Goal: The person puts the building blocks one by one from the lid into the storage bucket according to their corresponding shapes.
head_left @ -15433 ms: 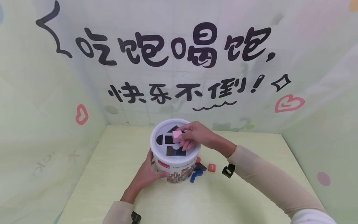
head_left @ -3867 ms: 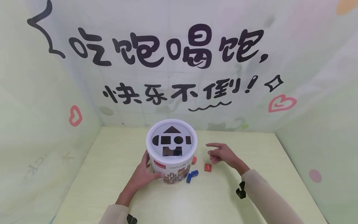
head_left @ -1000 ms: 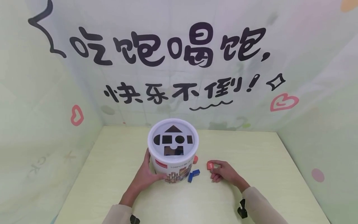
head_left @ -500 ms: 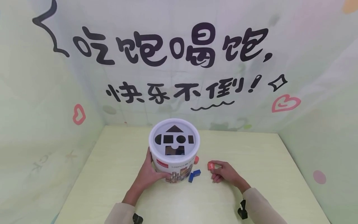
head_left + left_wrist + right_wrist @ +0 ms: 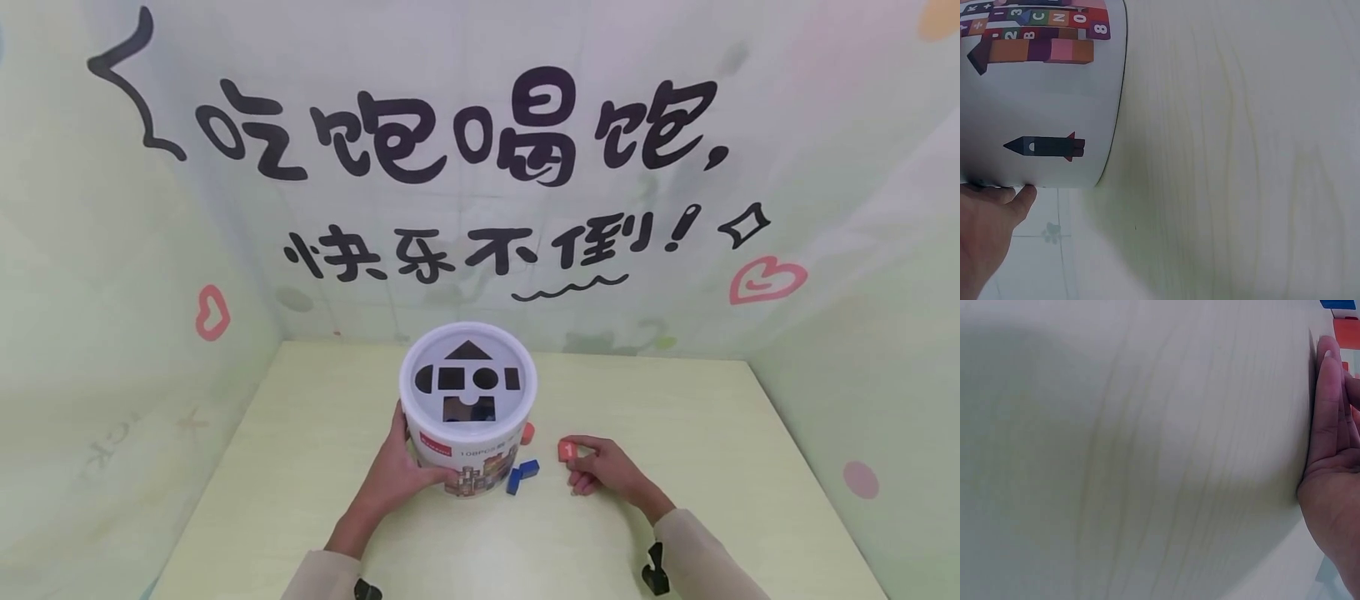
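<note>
A white round toy-block bucket (image 5: 468, 457) stands on the table, its lid (image 5: 468, 363) cut with shaped holes. My left hand (image 5: 396, 471) holds its left side, the thumb across the printed front and the other fingers partly hidden behind. In the left wrist view that hand (image 5: 988, 228) touches the bucket wall (image 5: 1035, 106). To the right, my right hand (image 5: 606, 469) pinches a small red block (image 5: 567, 451) with a white mark between thumb and index finger, low over the table. The right hand (image 5: 1332, 419) lies side-on along the table in its wrist view.
Two blue blocks (image 5: 529, 468) lie against each other between bucket and right hand. A red rounded block (image 5: 528, 432) shows partly from behind the bucket's right side. Printed fabric walls (image 5: 465, 250) enclose the table (image 5: 675, 417) at the back and sides.
Earlier my right hand held a pink block over the lid; that block and a dark block beside the bucket are gone from view. The right hand has since come down and taken the red block.
</note>
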A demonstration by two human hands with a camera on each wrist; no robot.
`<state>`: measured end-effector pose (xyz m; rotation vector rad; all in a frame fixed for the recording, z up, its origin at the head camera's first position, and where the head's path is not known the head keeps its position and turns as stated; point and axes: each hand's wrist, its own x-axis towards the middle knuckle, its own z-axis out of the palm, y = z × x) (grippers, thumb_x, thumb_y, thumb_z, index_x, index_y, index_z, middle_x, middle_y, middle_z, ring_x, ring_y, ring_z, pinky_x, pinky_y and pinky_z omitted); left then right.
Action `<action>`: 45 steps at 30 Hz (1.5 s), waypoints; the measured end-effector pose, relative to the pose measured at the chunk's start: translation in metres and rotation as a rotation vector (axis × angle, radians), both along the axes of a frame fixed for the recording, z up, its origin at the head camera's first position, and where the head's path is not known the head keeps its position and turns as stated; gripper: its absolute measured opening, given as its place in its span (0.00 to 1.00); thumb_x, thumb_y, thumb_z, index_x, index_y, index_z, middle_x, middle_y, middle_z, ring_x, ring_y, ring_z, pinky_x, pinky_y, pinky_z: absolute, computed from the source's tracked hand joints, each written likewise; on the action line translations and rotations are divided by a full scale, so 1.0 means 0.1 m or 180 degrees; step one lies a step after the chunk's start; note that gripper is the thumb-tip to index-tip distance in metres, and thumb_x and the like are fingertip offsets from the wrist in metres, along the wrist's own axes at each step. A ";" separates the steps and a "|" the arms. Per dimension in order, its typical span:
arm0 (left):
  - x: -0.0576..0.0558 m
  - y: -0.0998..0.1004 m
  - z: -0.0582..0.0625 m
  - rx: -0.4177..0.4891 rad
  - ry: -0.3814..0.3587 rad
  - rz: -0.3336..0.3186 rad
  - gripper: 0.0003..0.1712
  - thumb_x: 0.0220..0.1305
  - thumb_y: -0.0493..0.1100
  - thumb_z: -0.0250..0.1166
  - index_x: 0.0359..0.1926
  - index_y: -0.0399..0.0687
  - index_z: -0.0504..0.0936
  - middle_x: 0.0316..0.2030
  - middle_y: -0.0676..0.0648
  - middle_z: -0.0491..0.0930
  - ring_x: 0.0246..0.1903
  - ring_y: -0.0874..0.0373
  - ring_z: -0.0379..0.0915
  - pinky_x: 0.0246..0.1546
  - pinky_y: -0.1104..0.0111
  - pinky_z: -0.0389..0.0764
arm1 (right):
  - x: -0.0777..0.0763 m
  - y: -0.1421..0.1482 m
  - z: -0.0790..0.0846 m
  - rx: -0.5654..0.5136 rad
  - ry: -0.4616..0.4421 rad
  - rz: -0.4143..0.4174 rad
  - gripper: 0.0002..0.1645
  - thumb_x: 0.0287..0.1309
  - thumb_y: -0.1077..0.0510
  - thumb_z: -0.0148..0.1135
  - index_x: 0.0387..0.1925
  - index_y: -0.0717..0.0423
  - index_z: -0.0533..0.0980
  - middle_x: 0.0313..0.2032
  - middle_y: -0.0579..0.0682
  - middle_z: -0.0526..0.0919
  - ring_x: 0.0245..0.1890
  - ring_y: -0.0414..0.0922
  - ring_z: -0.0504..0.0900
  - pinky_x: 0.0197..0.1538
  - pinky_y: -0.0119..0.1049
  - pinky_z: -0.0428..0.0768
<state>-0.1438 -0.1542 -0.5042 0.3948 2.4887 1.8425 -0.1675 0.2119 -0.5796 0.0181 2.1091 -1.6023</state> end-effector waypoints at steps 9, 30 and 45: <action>0.03 0.00 0.05 -0.0111 -0.0020 0.0030 0.75 0.34 0.46 0.85 0.76 0.59 0.42 0.65 0.50 0.65 0.65 0.48 0.63 0.68 0.41 0.60 | 0.00 -0.01 0.03 0.0013 0.0003 0.0003 0.31 0.65 0.58 0.59 0.66 0.64 0.66 0.27 0.56 0.85 0.25 0.47 0.85 0.33 0.40 0.88; -0.13 -0.07 -0.33 -0.0173 0.0070 0.0066 0.76 0.29 0.59 0.84 0.75 0.72 0.42 0.65 0.56 0.65 0.65 0.51 0.64 0.66 0.41 0.63 | -0.03 0.01 0.03 -0.0076 -0.0043 -0.0019 0.31 0.65 0.59 0.59 0.66 0.66 0.65 0.29 0.57 0.85 0.26 0.48 0.85 0.35 0.42 0.88; -0.10 -0.05 -0.32 -0.0185 0.0028 0.0131 0.77 0.28 0.60 0.84 0.75 0.65 0.44 0.64 0.59 0.66 0.65 0.52 0.65 0.65 0.42 0.67 | -0.11 -0.02 0.14 0.0062 0.0055 0.0084 0.26 0.64 0.61 0.57 0.62 0.67 0.69 0.27 0.56 0.84 0.25 0.48 0.85 0.33 0.42 0.88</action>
